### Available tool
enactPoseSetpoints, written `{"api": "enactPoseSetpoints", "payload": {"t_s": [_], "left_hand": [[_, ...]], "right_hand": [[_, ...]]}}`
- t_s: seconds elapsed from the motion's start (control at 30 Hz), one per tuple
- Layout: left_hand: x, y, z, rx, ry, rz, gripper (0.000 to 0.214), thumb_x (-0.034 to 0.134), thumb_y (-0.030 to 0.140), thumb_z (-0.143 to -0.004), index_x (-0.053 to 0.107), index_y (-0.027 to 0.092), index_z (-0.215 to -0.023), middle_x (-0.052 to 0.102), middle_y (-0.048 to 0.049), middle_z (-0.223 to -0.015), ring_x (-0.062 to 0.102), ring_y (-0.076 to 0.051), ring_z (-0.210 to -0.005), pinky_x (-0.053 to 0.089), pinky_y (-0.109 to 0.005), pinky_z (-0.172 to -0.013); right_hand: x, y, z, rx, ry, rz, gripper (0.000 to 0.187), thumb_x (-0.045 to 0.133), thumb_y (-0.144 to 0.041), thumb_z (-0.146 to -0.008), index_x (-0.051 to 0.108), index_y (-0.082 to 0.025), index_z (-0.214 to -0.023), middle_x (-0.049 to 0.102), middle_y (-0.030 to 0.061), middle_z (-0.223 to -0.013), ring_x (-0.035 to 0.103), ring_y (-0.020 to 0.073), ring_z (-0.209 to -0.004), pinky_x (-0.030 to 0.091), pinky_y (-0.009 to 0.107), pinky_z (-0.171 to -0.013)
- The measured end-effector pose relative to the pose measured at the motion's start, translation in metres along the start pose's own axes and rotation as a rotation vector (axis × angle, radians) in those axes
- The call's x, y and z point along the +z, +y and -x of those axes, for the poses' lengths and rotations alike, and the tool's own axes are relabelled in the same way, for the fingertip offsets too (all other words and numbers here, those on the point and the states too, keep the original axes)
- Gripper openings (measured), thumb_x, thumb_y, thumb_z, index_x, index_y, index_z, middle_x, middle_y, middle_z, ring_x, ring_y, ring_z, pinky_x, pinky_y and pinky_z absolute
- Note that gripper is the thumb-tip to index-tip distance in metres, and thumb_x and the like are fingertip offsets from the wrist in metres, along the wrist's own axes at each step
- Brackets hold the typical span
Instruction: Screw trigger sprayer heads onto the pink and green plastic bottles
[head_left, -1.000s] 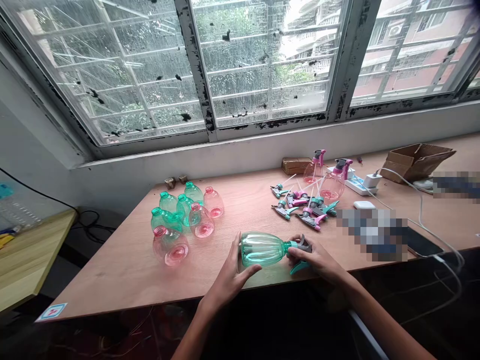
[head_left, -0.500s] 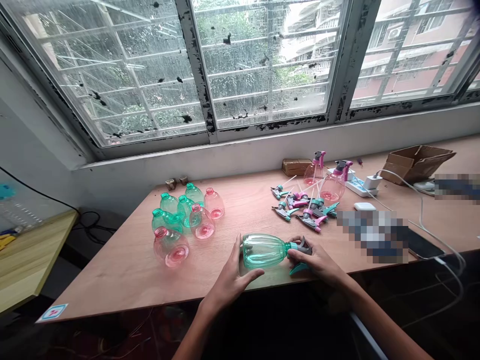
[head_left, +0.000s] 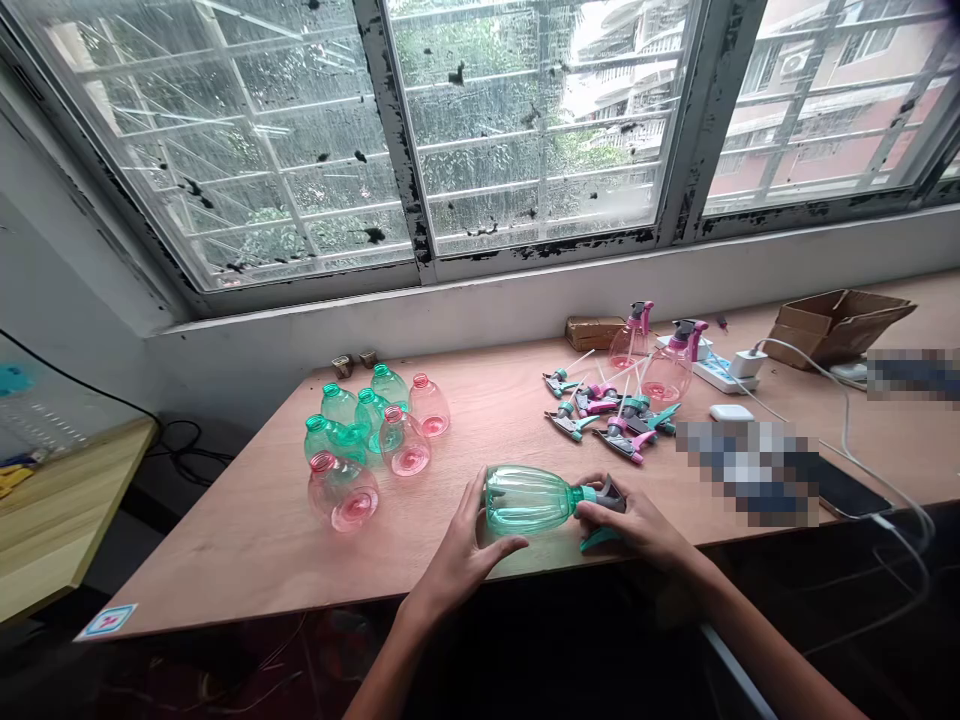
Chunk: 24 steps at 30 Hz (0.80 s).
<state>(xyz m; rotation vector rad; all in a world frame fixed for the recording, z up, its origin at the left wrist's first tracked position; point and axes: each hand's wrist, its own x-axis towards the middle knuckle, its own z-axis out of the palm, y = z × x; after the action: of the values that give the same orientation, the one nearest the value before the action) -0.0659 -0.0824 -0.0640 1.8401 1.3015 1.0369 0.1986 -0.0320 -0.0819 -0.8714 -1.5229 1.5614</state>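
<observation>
A clear green spray bottle (head_left: 529,499) lies on its side near the table's front edge, its neck toward the right. My left hand (head_left: 466,545) cups its base, fingers behind and thumb along the near side. At the neck, my right hand (head_left: 628,520) is closed around the grey and teal trigger sprayer (head_left: 604,496), which sits on the bottle's mouth. Part of the sprayer is hidden by the fingers. To the left stand several open green bottles (head_left: 371,420) and pink bottles (head_left: 405,440) without tops. Loose trigger sprayers (head_left: 622,438) lie in a pile behind my right hand.
Two pink bottles with sprayers (head_left: 666,372) stand behind the pile. Farther right are a power strip (head_left: 724,375), a white charging cable (head_left: 844,410), an opened cardboard box (head_left: 829,330), a small white case (head_left: 731,413) and a phone (head_left: 844,487). A window runs along the back.
Almost nothing differs. Both hands keep their places on the green spray bottle, and the view has shifted very slightly.
</observation>
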Motion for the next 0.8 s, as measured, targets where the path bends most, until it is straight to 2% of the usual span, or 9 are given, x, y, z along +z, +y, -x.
{"api": "enactPoseSetpoints", "payload": {"t_s": [0.07,0.2,0.33,0.47,0.53,0.67,0.8], "left_hand": [[0.0002,-0.0014,-0.0001,0.023,0.017,-0.052,0.088,0.073,0.041,-0.081,0.022,0.028,-0.152,0.032,-0.0107,-0.156,0.026,-0.031,-0.146,0.023,-0.049,-0.12],[0.0017,-0.0042,0.0016,0.037,0.013,-0.044,0.087,0.068,0.039,-0.085,0.014,0.032,-0.153,0.021,-0.0081,-0.161,0.02,-0.029,-0.148,0.019,-0.049,-0.122],[0.0019,-0.003,0.0022,-0.011,-0.011,0.02,0.102,0.074,0.039,-0.08,0.005,0.031,-0.154,0.018,-0.0106,-0.162,0.02,-0.031,-0.148,0.019,-0.052,-0.121],[0.0004,-0.0013,0.0006,-0.003,-0.007,0.013,0.089,0.073,0.039,-0.081,0.021,0.026,-0.152,0.035,-0.013,-0.154,0.029,-0.032,-0.144,0.023,-0.051,-0.12],[0.0004,-0.0017,0.0006,0.03,0.008,-0.021,0.086,0.073,0.038,-0.081,0.023,0.028,-0.151,0.032,-0.0112,-0.156,0.026,-0.031,-0.146,0.023,-0.05,-0.12],[0.0015,-0.0028,0.0027,0.039,-0.014,-0.011,0.091,0.068,0.035,-0.086,0.007,0.033,-0.153,0.02,-0.0086,-0.161,0.021,-0.029,-0.148,0.019,-0.051,-0.121],[0.0008,-0.0011,0.0031,-0.01,-0.05,0.001,0.102,0.073,0.037,-0.081,0.001,0.031,-0.154,0.022,-0.0121,-0.16,0.018,-0.032,-0.148,0.017,-0.054,-0.12]], "right_hand": [[-0.0001,0.0007,0.0002,-0.007,0.001,-0.004,0.041,0.072,-0.045,-0.082,0.055,-0.018,-0.108,0.071,0.0012,-0.071,0.067,0.0204,-0.069,0.055,0.036,-0.069],[-0.0003,0.0023,-0.0005,-0.006,0.006,-0.006,0.042,0.073,-0.046,-0.082,0.055,-0.018,-0.107,0.071,0.0014,-0.07,0.067,0.0208,-0.068,0.055,0.036,-0.069],[0.0,0.0019,-0.0009,-0.003,0.028,-0.002,0.044,0.073,-0.048,-0.081,0.055,-0.018,-0.107,0.071,0.002,-0.07,0.068,0.0217,-0.068,0.056,0.036,-0.067],[-0.0001,0.0008,-0.0009,-0.006,0.024,0.009,0.045,0.073,-0.049,-0.08,0.055,-0.018,-0.108,0.071,0.0019,-0.07,0.068,0.0221,-0.069,0.055,0.037,-0.07],[-0.0003,0.0007,-0.0011,-0.005,0.025,0.016,0.045,0.072,-0.049,-0.08,0.056,-0.018,-0.108,0.071,0.0022,-0.07,0.068,0.0222,-0.069,0.055,0.037,-0.07],[-0.0006,0.0012,-0.001,-0.007,0.02,0.012,0.045,0.072,-0.05,-0.08,0.056,-0.017,-0.108,0.071,0.0023,-0.069,0.068,0.0217,-0.067,0.055,0.037,-0.068],[-0.0004,0.0005,0.0003,-0.013,0.002,0.032,0.041,0.072,-0.047,-0.082,0.056,-0.017,-0.106,0.071,0.0013,-0.068,0.067,0.0203,-0.067,0.055,0.035,-0.067]]}}
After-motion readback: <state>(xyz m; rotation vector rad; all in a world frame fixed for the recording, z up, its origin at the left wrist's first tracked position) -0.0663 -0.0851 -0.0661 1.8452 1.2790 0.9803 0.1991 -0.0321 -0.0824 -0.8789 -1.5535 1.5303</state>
